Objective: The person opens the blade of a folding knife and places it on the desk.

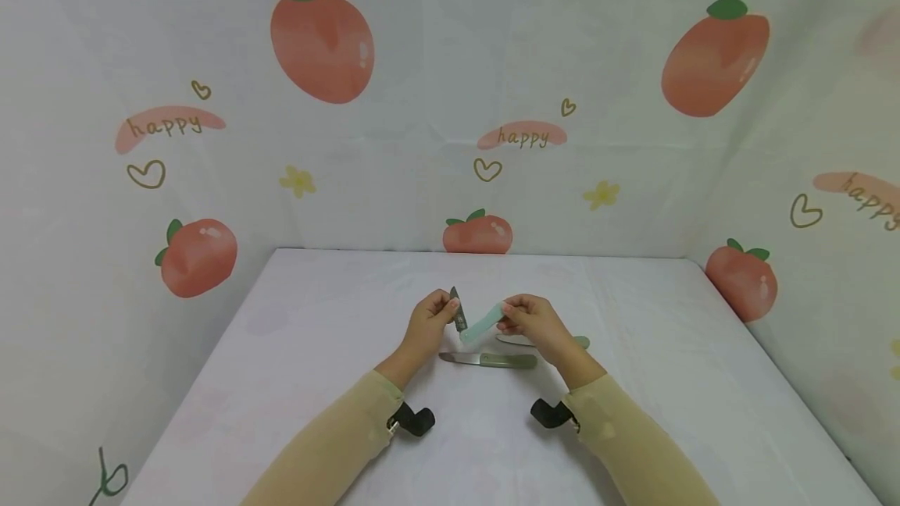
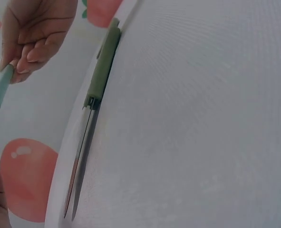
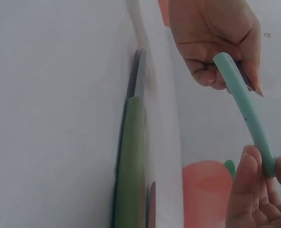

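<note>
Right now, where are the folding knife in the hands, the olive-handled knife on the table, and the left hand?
folding knife (image 1: 482, 324): head view, middle of its mint handle.
olive-handled knife (image 1: 508, 361): head view, on its green handle.
left hand (image 1: 427, 325): head view, back of the hand.

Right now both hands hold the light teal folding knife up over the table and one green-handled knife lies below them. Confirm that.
Wrong on the count: the head view shows two green-handled knives on the table, one nearer, another behind the right hand. Both hands, left hand too, hold the teal knife.
</note>
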{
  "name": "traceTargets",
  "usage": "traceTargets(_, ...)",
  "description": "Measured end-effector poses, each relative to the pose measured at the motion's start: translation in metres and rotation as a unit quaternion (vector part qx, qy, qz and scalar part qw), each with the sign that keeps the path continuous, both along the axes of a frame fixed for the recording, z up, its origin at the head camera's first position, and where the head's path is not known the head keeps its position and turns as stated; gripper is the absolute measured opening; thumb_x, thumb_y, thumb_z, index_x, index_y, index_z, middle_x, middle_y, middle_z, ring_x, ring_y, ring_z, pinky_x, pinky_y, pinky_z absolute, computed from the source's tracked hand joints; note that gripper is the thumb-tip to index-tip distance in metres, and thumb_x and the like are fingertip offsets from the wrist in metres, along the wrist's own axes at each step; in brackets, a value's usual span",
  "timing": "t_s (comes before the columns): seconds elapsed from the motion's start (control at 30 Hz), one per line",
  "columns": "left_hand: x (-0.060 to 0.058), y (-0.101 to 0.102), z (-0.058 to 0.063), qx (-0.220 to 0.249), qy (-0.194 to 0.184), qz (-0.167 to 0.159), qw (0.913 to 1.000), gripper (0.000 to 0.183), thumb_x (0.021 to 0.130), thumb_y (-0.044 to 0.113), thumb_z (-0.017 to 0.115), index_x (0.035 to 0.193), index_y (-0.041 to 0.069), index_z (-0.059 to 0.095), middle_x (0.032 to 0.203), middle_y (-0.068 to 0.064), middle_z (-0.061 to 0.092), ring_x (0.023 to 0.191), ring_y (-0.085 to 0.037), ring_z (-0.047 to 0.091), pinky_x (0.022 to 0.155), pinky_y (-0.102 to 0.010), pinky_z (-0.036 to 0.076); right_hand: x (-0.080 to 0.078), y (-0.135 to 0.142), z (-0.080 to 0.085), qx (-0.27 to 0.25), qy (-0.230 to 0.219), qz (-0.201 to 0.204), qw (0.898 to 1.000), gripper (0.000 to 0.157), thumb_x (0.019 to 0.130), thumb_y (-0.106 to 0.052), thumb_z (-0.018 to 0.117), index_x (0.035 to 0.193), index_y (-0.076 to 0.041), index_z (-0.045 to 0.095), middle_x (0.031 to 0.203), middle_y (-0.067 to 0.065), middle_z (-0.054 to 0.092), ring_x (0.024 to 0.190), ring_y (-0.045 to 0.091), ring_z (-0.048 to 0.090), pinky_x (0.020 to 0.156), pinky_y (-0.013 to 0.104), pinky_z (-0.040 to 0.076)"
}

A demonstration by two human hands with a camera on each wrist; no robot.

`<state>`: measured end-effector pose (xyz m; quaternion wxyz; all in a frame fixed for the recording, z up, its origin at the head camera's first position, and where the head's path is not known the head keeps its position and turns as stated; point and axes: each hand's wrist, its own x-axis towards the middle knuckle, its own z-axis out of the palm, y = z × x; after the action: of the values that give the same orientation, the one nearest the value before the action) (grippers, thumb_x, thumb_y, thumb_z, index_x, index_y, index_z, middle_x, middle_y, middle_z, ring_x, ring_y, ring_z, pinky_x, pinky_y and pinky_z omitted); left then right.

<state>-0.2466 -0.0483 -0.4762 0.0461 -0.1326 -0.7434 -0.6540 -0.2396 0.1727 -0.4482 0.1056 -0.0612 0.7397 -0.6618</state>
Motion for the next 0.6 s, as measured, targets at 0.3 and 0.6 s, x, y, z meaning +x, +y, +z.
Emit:
traceTargets(0.3,0.003,0.002,0.006,0.004,-0.008,0.050,0.9987,0.020,0.103,0.010,0.056,0.088,-0.003,0.054,0.080,-0.011,0.061,0.076,-0.013,0.056,0.073,-0.025,0.049,-0.002,0.000,0.001,-0.036,-0.018,-0.023,0.999,0.027,0.104,-0.007,0.052,0.118,0.016,0.052,0.086,0.006,0.067,0.077,0.012,0.066,0.074,0.024,0.056)
traceTargets(0.6,0.005,-0.009,0.020,-0.068,-0.029,0.000,0.9973,0.015,0.101,0.017,0.062,0.095,0.004,0.058,0.074,-0.004,0.064,0.068,-0.017,0.058,0.058,-0.024,0.044,-0.006,0.005,0.006,0.014,-0.001,0.006,1.000,0.029,0.102,-0.008,0.057,0.119,0.015,0.056,0.088,0.006,0.069,0.076,0.014,0.067,0.073,0.027,0.056)
